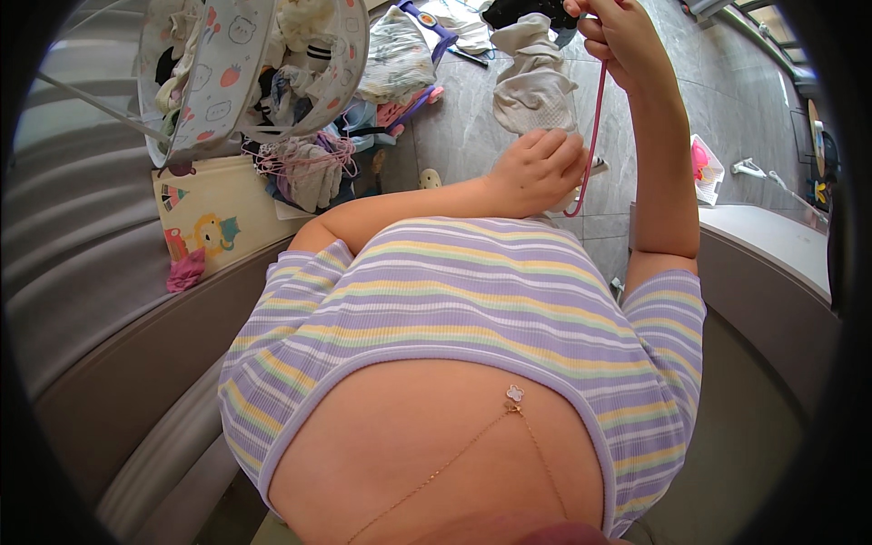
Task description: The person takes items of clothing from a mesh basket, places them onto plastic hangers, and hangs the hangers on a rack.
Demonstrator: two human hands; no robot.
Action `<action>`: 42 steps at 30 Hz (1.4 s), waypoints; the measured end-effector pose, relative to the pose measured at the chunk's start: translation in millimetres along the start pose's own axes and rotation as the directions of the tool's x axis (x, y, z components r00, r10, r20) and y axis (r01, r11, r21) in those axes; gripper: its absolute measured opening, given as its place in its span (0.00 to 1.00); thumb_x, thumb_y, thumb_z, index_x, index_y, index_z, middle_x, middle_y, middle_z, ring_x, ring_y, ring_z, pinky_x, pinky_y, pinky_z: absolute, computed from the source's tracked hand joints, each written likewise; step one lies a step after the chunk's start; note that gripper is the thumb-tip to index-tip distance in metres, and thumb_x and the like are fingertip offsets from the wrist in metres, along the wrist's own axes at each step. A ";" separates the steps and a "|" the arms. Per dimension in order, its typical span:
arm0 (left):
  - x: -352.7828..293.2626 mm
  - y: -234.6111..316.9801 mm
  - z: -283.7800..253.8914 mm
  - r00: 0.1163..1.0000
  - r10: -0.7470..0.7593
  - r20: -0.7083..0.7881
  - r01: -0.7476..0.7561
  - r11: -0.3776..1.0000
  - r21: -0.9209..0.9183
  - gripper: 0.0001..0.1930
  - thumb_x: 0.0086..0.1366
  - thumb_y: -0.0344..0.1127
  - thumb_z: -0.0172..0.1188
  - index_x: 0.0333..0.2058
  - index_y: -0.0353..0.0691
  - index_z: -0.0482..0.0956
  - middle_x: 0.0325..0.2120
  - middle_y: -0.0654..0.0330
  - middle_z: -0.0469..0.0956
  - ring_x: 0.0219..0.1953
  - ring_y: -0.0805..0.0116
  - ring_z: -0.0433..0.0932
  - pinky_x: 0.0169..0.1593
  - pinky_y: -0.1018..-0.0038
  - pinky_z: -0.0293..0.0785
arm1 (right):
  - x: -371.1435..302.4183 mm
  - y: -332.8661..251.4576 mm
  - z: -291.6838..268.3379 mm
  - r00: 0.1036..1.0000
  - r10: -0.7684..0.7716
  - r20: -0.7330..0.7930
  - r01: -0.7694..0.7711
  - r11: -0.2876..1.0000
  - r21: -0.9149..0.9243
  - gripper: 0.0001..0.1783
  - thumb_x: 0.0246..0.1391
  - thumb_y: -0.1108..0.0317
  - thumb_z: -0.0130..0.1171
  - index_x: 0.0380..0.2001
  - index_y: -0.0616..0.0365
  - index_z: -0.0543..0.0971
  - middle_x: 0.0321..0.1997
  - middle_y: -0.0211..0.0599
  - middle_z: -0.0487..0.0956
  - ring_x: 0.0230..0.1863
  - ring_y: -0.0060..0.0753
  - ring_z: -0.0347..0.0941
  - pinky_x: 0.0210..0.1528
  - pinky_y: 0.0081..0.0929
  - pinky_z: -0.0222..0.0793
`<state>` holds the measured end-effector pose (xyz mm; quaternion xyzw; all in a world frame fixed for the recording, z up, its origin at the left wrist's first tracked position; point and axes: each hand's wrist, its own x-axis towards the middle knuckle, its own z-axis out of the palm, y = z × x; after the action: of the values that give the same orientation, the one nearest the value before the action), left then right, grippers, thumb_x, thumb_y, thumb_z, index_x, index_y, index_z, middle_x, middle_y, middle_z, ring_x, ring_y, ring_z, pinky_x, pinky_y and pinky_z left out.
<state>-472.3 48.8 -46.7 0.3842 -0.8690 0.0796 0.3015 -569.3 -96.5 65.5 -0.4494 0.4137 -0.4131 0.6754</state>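
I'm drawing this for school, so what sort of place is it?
Probably a room in someone's home: there's a wavy grey curtain, a grey stone-look tiled floor, and a white strawberry-print fabric container of crumpled light and dark clothes.

Matt cloth garment [534,86], pink strip [596,127] perhaps plastic, smooth tiles [461,113]

Clothes [291,89] sit in the basket [216,82] at left, hangers [313,156] beside it. The cloth [534,91] is ahead of the left hand [540,173]; farther right, the right hand [619,38], then the crate [713,181].
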 end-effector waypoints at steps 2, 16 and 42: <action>0.4 -14.7 -3.1 0.993 0.017 -0.116 -0.015 1.000 0.024 0.12 0.50 0.38 0.56 0.34 0.42 0.73 0.44 0.57 0.68 0.46 0.62 0.67 0.48 0.65 0.64 | 7.4 -2.5 6.0 1.000 0.016 0.001 -0.016 1.000 -0.023 0.08 0.56 0.68 0.44 0.38 0.56 0.66 0.22 0.32 0.71 0.09 0.09 0.51 0.08 0.09 0.44; 30.5 -77.8 14.1 0.892 0.451 -0.026 -0.444 0.865 -0.236 0.02 0.44 0.32 0.52 0.17 0.46 0.73 0.15 0.69 0.68 0.28 0.72 0.70 0.60 0.63 0.54 | 64.1 -20.2 25.5 0.999 0.034 0.040 -0.028 0.990 -0.136 0.17 0.57 0.66 0.44 0.49 0.62 0.63 0.25 0.29 0.69 0.12 0.05 0.48 0.09 0.05 0.42; -205.5 -361.6 -28.7 0.389 -0.918 0.077 0.905 0.396 0.155 0.18 0.49 0.28 0.50 0.42 0.39 0.65 0.34 0.45 0.72 0.37 0.45 0.70 0.39 0.55 0.65 | 71.0 -3.3 23.7 0.977 0.137 -0.162 -0.149 0.987 -0.065 0.17 0.58 0.68 0.42 0.50 0.62 0.62 0.25 0.29 0.68 0.11 0.06 0.45 0.08 0.06 0.39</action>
<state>-92.8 -63.5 -177.6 0.8148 -0.5320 -0.0895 0.2124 -525.4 -157.1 61.3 -0.4102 0.5127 -0.3813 0.6507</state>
